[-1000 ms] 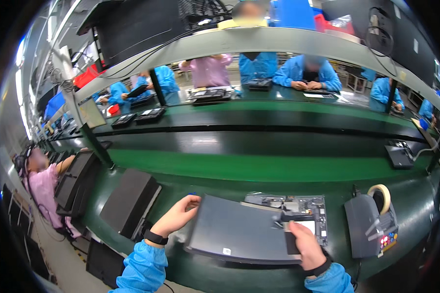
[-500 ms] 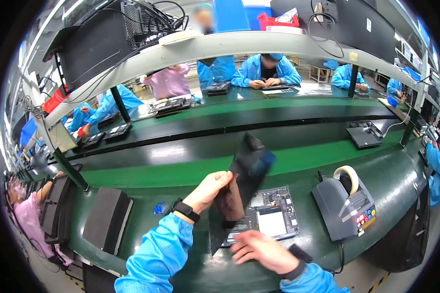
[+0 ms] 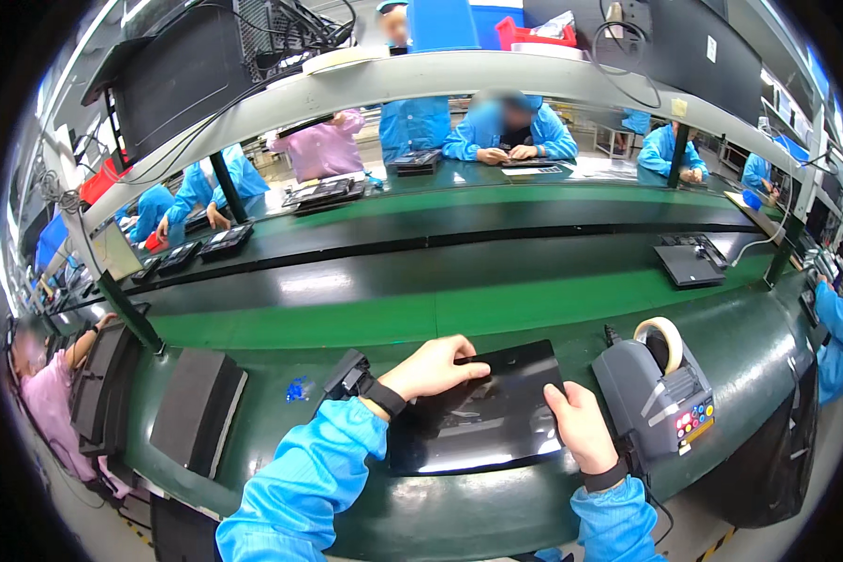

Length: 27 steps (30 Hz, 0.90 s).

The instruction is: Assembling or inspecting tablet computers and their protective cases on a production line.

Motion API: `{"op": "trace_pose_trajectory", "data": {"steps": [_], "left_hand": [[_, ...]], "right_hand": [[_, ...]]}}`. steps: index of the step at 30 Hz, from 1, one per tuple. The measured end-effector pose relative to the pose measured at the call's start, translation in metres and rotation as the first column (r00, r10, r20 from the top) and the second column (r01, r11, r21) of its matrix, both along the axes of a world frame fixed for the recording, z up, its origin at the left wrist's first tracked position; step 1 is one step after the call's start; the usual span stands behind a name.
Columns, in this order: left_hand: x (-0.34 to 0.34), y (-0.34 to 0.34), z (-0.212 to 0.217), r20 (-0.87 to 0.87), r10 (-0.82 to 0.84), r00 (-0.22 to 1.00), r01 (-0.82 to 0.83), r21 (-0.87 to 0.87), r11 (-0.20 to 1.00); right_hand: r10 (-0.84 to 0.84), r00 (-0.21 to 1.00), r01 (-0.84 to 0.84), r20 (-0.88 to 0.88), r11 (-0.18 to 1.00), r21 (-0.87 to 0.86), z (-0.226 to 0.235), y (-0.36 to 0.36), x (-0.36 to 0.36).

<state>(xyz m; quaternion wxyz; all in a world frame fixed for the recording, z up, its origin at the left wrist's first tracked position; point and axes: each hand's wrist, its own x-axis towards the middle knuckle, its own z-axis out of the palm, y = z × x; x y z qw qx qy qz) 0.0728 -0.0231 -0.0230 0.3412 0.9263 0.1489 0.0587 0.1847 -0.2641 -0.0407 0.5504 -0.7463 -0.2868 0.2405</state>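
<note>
Both arms wear blue sleeves and dark wrist bands. The left hand (image 3: 431,367) lies flat with fingers (image 3: 466,369) stretched out. The right hand (image 3: 581,426) lies flat too, thumb out.

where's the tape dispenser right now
In the head view the grey tape dispenser sits on the green bench at the person's right, just beyond the right hand and beside the glossy black panel lying flat.
</note>
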Motion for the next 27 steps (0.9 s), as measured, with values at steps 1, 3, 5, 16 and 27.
{"op": "trace_pose_trajectory", "data": {"steps": [1,3,5,16,27], "left_hand": [[-0.006,0.006,-0.001,0.258,0.048,0.965,-0.066,0.061,0.996],[-0.025,0.022,-0.008,0.522,0.256,0.814,-0.274,-0.046,0.961],[-0.064,0.041,-0.015,0.328,0.476,0.816,-0.429,-0.207,0.879],[-0.13,-0.015,-0.027,-0.285,0.402,0.87,-0.491,-0.585,0.646],[-0.126,-0.015,-0.047,-0.19,0.44,0.878,-0.476,-0.443,0.76]], "right_hand": [[-0.029,1.0,0.029,-0.005,0.997,0.073,-0.014,0.001,0.003],[-0.075,0.997,0.074,-0.004,0.985,0.155,-0.027,0.0,0.005],[-0.054,0.998,0.055,-0.009,0.989,0.135,-0.039,-0.005,0.015],[-0.031,0.998,0.03,0.056,0.999,0.019,-0.02,0.006,0.003],[-0.142,0.582,0.262,0.801,0.965,-0.02,-0.03,0.012,0.008]]}}
